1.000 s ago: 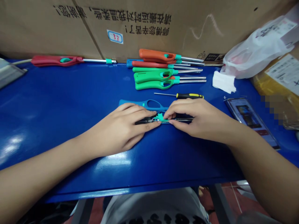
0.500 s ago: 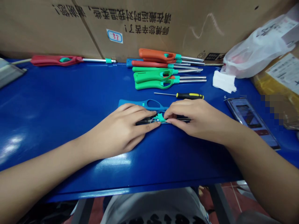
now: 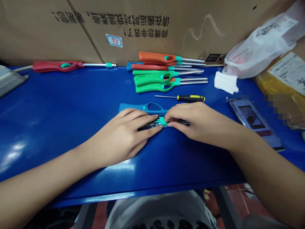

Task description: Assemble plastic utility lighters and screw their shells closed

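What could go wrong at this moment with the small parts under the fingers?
1. The small green part, pinched between the right hand and the left hand, could slip or spring out of the open lighter.
2. The right forearm lies close to the phone and might nudge it.

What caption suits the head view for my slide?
Left hand steadies a blue lighter while right hand pinches its teal part; a screwdriver and more lighters lie behind.
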Demonstrator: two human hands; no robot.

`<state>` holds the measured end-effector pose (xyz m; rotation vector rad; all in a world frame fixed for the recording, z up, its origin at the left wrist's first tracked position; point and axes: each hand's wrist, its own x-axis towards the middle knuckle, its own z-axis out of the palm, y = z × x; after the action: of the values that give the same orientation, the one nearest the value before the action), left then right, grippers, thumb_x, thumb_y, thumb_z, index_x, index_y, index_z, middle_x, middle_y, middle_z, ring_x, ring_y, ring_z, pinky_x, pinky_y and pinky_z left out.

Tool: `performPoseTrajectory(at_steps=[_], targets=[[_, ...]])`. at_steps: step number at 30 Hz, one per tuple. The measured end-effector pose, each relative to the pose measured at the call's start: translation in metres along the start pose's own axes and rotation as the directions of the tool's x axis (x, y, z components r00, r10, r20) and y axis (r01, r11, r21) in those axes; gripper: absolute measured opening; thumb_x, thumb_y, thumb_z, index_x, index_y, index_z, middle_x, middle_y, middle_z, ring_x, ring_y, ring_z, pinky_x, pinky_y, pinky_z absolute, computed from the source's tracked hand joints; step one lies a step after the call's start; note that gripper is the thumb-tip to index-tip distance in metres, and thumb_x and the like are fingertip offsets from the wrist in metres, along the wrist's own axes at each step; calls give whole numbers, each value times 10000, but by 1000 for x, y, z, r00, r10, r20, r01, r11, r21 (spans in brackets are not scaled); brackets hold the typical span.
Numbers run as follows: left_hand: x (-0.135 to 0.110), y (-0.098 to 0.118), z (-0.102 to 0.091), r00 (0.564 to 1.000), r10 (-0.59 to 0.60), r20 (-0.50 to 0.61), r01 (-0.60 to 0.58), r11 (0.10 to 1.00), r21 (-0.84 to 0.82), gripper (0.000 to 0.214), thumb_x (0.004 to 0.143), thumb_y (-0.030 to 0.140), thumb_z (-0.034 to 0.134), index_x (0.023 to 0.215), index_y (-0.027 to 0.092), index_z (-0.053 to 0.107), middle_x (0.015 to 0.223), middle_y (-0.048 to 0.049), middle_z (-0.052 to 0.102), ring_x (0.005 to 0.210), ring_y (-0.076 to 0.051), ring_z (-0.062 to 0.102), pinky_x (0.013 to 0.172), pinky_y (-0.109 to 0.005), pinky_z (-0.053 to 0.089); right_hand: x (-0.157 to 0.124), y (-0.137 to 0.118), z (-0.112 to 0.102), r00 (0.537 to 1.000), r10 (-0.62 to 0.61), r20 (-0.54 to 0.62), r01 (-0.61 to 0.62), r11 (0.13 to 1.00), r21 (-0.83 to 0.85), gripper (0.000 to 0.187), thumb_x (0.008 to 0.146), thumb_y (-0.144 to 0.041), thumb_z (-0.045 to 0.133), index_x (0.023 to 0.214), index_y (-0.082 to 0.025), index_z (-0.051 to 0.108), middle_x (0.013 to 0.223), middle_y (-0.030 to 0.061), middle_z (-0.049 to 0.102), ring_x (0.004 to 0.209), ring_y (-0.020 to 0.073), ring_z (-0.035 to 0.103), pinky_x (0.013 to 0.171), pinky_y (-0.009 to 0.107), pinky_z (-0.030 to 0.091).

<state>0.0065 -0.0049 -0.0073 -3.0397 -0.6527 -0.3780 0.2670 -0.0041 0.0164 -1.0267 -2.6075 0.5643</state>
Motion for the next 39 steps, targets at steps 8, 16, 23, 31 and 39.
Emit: performPoseTrajectory(at_steps=[8, 16, 23, 31, 39], targets=[[0, -3, -1, 999, 32, -24, -33, 999, -26, 369, 1040, 217, 502, 1375, 196, 654, 1423, -121, 659, 1243, -341, 645, 1005, -527, 526, 0, 2, 1, 999, -20, 27, 21, 1000, -14, 164, 1015, -159, 532, 952, -167, 683, 935, 32, 715, 879, 169, 654, 800, 286, 463], [2, 1, -4, 1000, 22, -15, -23, 1000, -12, 383, 1038, 204, 508, 1394, 192, 648, 1431, -120, 655, 1259, -330, 643, 1003, -514, 541, -4, 5, -6, 1000, 4, 17, -4, 1000, 21, 152, 987, -145, 546, 950, -183, 689, 941, 27, 713, 865, 163, 654, 792, 275, 470], [1, 3, -6, 1000, 16, 6, -16, 1000, 15, 384, 1051, 220, 491, 1399, 183, 649, 1445, -116, 644, 1249, -327, 649, 999, -521, 548, -10, 12, -20, 996, 81, 31, -81, 997, -10, 149, 885, -115, 619, 851, -222, 718, 911, 3, 753, 867, 168, 677, 787, 286, 467], [0, 6, -5, 1000, 17, 24, -19, 999, 46, 408, 1058, 210, 442, 1418, 179, 633, 1458, -100, 634, 1245, -334, 651, 990, -524, 553, -9, 13, -16, 994, 84, 67, -86, 996, 17, 116, 867, -117, 635, 841, -204, 708, 854, -18, 727, 785, 120, 647, 723, 235, 466], [-1, 8, -6, 999, 23, 28, -24, 998, 55, 417, 1054, 200, 430, 1414, 173, 639, 1451, -112, 638, 1252, -346, 650, 997, -533, 558, -8, 13, -14, 993, 108, 40, -110, 993, 32, 98, 859, -122, 643, 846, -200, 700, 855, -9, 725, 791, 127, 650, 715, 236, 472]])
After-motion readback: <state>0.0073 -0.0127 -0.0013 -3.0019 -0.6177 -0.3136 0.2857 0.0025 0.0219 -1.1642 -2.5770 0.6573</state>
